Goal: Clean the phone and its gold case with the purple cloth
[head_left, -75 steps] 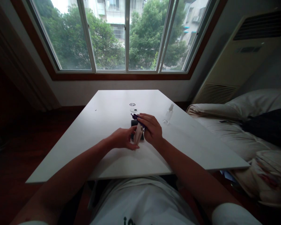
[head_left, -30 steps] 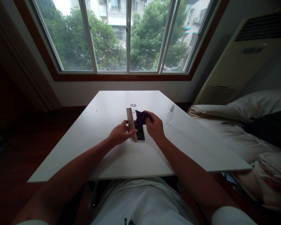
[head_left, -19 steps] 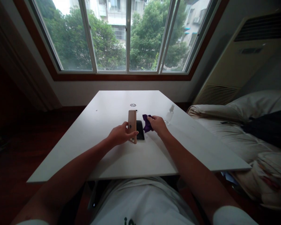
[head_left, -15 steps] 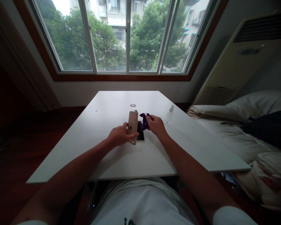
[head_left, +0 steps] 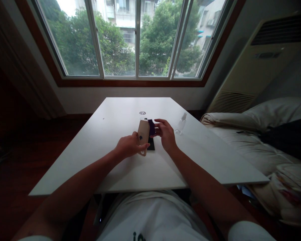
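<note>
Left hand [head_left: 126, 147] gripping a gold phone [head_left: 143, 134] by its lower end, back now tipped toward the camera instead of edge-on as a second ago. Right hand [head_left: 167, 134] just beside it, pinching a purple cloth [head_left: 152, 127] against the phone's upper edge after hanging apart half a second back, so wiping looks to be on that side now. Under both hands, a second, dark phone [head_left: 151, 144] flat on the white table [head_left: 120, 167]; beyond the right hand, a small clear bottle [head_left: 181, 123].
</note>
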A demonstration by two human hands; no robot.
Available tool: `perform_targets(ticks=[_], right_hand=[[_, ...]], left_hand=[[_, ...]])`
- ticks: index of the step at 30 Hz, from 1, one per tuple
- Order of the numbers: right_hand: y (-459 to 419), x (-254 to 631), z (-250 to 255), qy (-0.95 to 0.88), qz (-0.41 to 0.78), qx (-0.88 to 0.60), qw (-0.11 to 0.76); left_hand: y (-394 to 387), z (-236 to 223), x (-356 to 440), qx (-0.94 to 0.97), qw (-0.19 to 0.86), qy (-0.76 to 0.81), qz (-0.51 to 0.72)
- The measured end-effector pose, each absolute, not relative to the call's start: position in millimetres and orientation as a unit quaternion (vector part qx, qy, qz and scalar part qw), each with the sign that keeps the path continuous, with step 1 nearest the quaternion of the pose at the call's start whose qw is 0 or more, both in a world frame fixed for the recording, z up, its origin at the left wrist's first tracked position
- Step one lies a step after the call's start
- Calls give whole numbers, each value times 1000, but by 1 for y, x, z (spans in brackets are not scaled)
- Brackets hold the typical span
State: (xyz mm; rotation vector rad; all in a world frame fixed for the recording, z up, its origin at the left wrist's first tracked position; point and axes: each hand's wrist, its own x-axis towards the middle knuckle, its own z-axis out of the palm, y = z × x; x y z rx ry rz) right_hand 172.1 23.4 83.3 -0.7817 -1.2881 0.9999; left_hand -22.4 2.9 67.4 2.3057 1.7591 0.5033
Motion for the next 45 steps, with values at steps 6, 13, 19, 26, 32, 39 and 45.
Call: perform_targets(ticks=[6,13,19,26,32,39,45], right_hand=[[32,171,78,-544,472,-337,606],[36,174,79,-499,560,-343,566],[35,177,78,-543,532,-347,550],[35,177,75,-564,542,-332,528],[34,173,67,-609,566,-342,438],[27,171,65,-670,606,-307,299],[27,170,65,-637,563,-334,407]], left_hand=[[3,65,-22,780,108,591,177],[9,61,-24,771,133,591,198],[16,57,-29,752,169,584,252],[20,51,-30,697,241,542,403],[23,53,-31,627,276,506,524],[31,52,-36,591,312,501,550],[31,52,-34,611,359,472,525]])
